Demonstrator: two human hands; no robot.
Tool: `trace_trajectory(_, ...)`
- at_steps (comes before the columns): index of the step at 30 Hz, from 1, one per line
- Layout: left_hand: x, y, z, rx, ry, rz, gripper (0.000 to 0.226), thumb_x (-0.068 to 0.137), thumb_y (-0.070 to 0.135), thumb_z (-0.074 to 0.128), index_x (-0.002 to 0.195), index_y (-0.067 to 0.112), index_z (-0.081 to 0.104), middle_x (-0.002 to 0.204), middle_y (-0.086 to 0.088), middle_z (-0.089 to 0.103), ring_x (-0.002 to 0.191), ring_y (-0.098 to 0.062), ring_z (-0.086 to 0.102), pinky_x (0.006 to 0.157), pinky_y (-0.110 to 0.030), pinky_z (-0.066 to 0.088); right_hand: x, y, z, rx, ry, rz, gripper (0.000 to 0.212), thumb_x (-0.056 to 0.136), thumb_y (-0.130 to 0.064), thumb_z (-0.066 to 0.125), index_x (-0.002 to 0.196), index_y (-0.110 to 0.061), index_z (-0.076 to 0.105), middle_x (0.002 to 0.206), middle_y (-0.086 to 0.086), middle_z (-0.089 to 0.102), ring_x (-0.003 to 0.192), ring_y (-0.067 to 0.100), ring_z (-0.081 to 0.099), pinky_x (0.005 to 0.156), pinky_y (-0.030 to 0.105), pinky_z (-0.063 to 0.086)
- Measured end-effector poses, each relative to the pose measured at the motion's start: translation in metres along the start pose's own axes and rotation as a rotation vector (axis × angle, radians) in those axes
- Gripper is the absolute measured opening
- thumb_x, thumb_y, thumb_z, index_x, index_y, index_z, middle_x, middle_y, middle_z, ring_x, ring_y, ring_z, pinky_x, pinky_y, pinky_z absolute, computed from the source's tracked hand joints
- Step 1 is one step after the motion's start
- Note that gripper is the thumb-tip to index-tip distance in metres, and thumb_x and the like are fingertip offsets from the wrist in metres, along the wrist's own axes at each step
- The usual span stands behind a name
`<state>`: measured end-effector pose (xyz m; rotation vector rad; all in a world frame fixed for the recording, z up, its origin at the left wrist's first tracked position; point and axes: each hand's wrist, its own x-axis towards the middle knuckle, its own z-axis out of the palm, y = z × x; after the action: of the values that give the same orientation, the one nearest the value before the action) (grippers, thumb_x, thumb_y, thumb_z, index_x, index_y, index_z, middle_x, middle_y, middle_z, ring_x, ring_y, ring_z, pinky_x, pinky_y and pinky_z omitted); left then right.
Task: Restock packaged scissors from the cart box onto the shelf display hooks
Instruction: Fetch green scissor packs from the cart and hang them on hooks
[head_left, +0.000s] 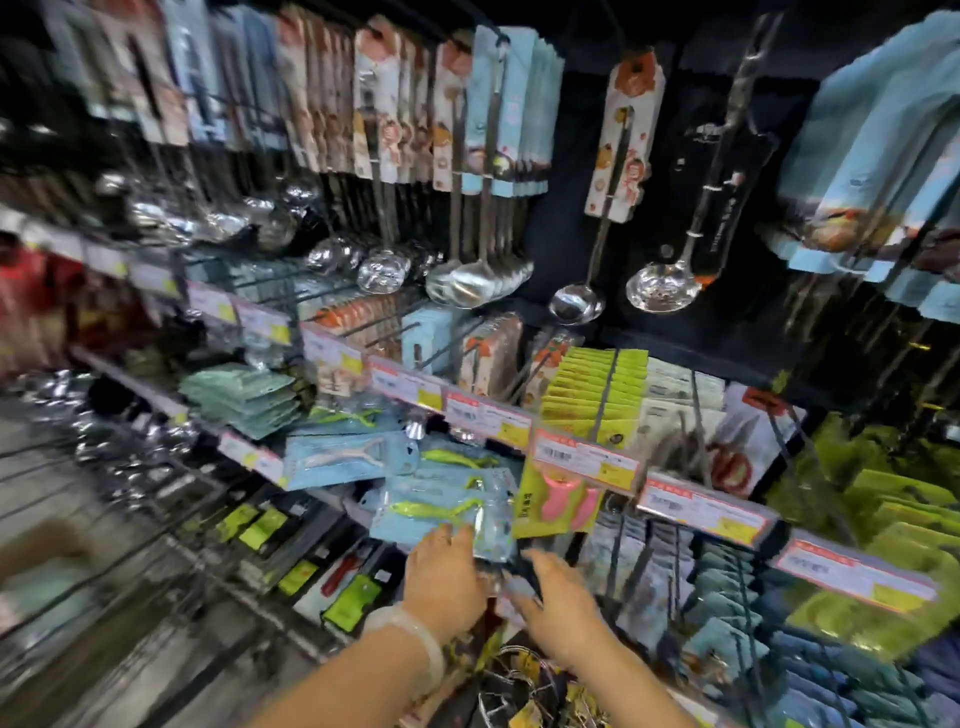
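Both my hands at a clear pack on the hooks.

The clear pack (491, 538) sits between my hands, low on the shelf display; blur hides what is inside it. My left hand (444, 577) touches its left edge, fingers curled toward it, though I cannot tell if they actually grip. My right hand (558, 597) reaches in just beside it, fingers stretched toward a dark hook (524, 564). Above my left hand hang blue peeler packs (436, 501); above my right, a green card with a pink tool (558, 501). Price tags (587, 457) run along the rail higher up, ladles (576, 304) beyond.
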<state>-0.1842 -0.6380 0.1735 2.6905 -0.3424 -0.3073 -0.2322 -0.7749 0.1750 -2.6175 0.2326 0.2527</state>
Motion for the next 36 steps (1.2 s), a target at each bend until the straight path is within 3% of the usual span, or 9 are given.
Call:
trace_trajectory(5,-0.033,-0.099,-0.037,0.032,0.074,-0.289,0.061,0.092,0.037,0.052,0.144,0.019,0.028,0.151,-0.009,0.029,0.14,-0.03,0.027,0.112,-0.041,0.029,0.022,-0.095,0.052,-0.15,-0.176,-0.279,0.057,0.092,-0.031,0.055,0.142,-0.018,0.032,0.146,0.003,0.037,0.136,0.021,0.034,0.11,0.032,0.031)
trace_trajectory(8,-0.055,-0.161,-0.06,-0.012,0.135,-0.459,0.053,0.091,0.032,0.051,0.14,0.018,0.037,0.143,-0.009,0.038,0.133,-0.03,0.036,0.108,-0.039,0.037,0.028,-0.151,0.082,-0.19,-0.272,-0.406,0.05,0.092,-0.029,0.053,0.138,-0.017,0.038,0.144,0.004,0.039,0.134,0.023,0.037,0.109,0.032,0.032)
trace_trajectory(13,-0.1,-0.261,-0.092,-0.168,0.206,-0.732,0.047,0.086,0.04,0.058,0.125,0.017,0.047,0.129,-0.008,0.049,0.124,-0.03,0.046,0.1,-0.037,0.041,0.037,-0.242,0.132,-0.242,-0.377,-0.553,0.051,0.09,-0.03,0.056,0.135,-0.013,0.04,0.138,0.008,0.045,0.127,0.024,0.044,0.105,0.032,0.035)
trace_trajectory(17,-0.117,-0.34,-0.12,-0.275,0.233,-0.875,0.053,0.086,0.041,0.06,0.129,0.014,0.044,0.132,-0.011,0.047,0.126,-0.032,0.045,0.102,-0.038,0.04,0.048,-0.317,0.168,-0.26,-0.459,-0.632,0.056,0.093,-0.031,0.052,0.143,-0.015,0.031,0.146,0.005,0.037,0.135,0.022,0.035,0.109,0.027,0.029)
trace_trajectory(21,-0.125,-0.413,-0.152,-0.385,0.267,-0.949,0.056,0.086,0.033,0.059,0.134,0.011,0.041,0.128,-0.012,0.054,0.119,-0.031,0.052,0.1,-0.039,0.044,0.068,-0.388,0.205,-0.261,-0.506,-0.641,0.056,0.095,-0.032,0.05,0.144,-0.014,0.029,0.149,0.004,0.033,0.138,0.021,0.032,0.112,0.029,0.026)
trace_trajectory(26,-0.139,-0.478,-0.188,-0.531,0.331,-1.001,0.018,0.09,0.018,0.058,0.107,0.015,0.052,0.102,-0.002,0.054,0.086,-0.015,0.053,0.078,-0.026,0.042,0.091,-0.456,0.241,-0.239,-0.524,-0.596,0.056,0.094,-0.032,0.052,0.143,-0.013,0.031,0.148,0.006,0.035,0.136,0.023,0.036,0.111,0.033,0.031)
trace_trajectory(28,-0.143,-0.497,-0.192,-0.578,0.326,-0.989,0.028,0.089,0.018,0.061,0.114,0.018,0.048,0.102,-0.003,0.055,0.094,-0.021,0.054,0.082,-0.029,0.044,0.101,-0.475,0.253,-0.244,-0.552,-0.565,0.056,0.095,-0.031,0.051,0.144,-0.014,0.03,0.15,0.006,0.032,0.136,0.023,0.034,0.111,0.033,0.031)
trace_trajectory(31,-0.14,-0.521,-0.191,-0.613,0.315,-0.939,0.036,0.087,0.019,0.063,0.121,0.019,0.052,0.124,-0.006,0.06,0.115,-0.025,0.055,0.1,-0.034,0.045,0.117,-0.493,0.272,-0.27,-0.582,-0.526,0.056,0.095,-0.031,0.051,0.143,-0.014,0.03,0.15,0.005,0.031,0.137,0.023,0.034,0.11,0.032,0.03)
trace_trajectory(36,-0.118,-0.558,-0.173,-0.705,0.269,-0.928,0.027,0.09,0.023,0.058,0.116,0.022,0.052,0.121,0.002,0.059,0.114,-0.02,0.056,0.103,-0.032,0.043,0.156,-0.505,0.305,-0.32,-0.638,-0.442,0.055,0.095,-0.032,0.052,0.142,-0.015,0.032,0.15,0.005,0.033,0.137,0.023,0.035,0.11,0.033,0.031)
